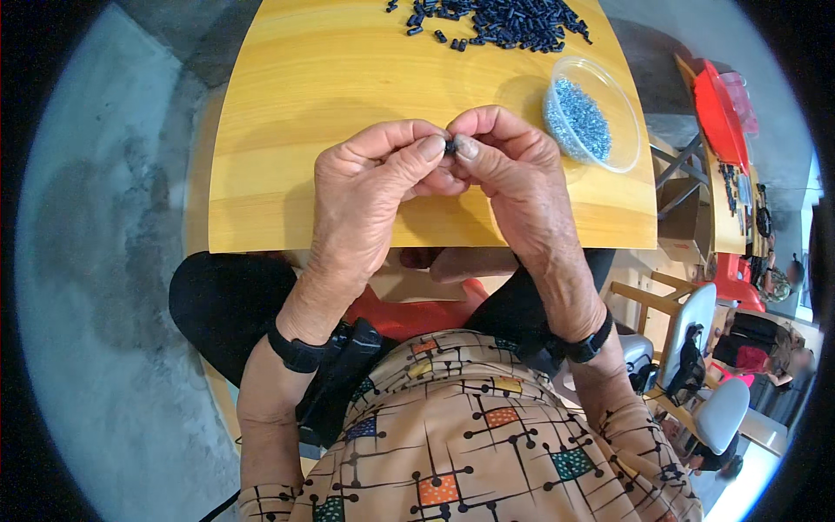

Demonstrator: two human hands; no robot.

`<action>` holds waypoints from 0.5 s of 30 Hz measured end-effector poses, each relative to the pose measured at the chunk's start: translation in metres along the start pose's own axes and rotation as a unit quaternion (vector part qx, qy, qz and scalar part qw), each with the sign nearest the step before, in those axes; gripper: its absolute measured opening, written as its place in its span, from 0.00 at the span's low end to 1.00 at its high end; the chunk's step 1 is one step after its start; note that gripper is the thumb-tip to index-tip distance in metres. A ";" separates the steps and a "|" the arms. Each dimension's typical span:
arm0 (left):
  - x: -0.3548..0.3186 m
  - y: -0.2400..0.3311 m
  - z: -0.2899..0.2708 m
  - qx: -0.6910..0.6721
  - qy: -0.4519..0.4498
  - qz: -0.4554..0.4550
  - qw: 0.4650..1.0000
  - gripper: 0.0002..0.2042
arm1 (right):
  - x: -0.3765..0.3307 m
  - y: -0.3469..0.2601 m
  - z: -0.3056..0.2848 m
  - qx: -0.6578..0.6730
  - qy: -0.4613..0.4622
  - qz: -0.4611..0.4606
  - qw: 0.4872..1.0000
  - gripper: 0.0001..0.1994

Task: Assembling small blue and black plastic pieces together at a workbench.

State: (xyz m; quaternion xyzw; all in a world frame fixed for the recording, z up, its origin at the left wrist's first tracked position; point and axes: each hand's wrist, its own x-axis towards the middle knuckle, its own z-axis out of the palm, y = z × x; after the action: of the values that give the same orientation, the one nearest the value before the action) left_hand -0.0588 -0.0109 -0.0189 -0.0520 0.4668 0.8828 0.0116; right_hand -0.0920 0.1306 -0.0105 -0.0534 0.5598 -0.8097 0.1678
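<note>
A person's left hand (365,187) and right hand (526,174) meet above a yellow wood-grain surface (287,113), thumbs and forefingers drawn in to a tight pinch around a small black piece (450,147). The piece sits between the two sets of fingertips, mostly hidden by them. At one o'clock from it lies a pile of short, dark pieces (513,24); between two and three o'clock stands a clear round tub (633,130) of tiny blue-silver bits (578,120), too small to identify. Judging by size and look, the black piece should be light, stiff and hardly fragile, though perhaps smooth enough to skid from a loose grip. Opposite sides, at nine and three o'clock, seem the best hold, with thumb and fingertip pads rather than a palm.
</note>
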 end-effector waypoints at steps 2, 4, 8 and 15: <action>0.002 0.000 -0.006 -0.012 -0.016 -0.003 1.000 0.07 | -0.002 -0.007 -0.010 -0.077 0.013 -0.033 0.996 0.05; 0.003 0.003 -0.012 -0.023 -0.029 -0.006 0.999 0.07 | -0.009 -0.014 -0.023 -0.216 0.045 -0.085 0.972 0.06; 0.004 0.008 -0.016 0.014 -0.021 -0.016 1.000 0.08 | -0.013 -0.009 -0.046 -0.528 0.068 -0.252 0.808 0.09; 0.004 -0.001 -0.017 -0.011 -0.030 -0.034 0.999 0.08 | 0.004 0.003 -0.053 -0.626 0.033 -0.297 0.721 0.08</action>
State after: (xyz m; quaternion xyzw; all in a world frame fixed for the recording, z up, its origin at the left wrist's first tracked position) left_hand -0.0614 -0.0247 -0.0297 -0.0408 0.4547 0.8880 0.0549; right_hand -0.1093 0.1757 -0.0333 -0.2829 0.8999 -0.2846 -0.1710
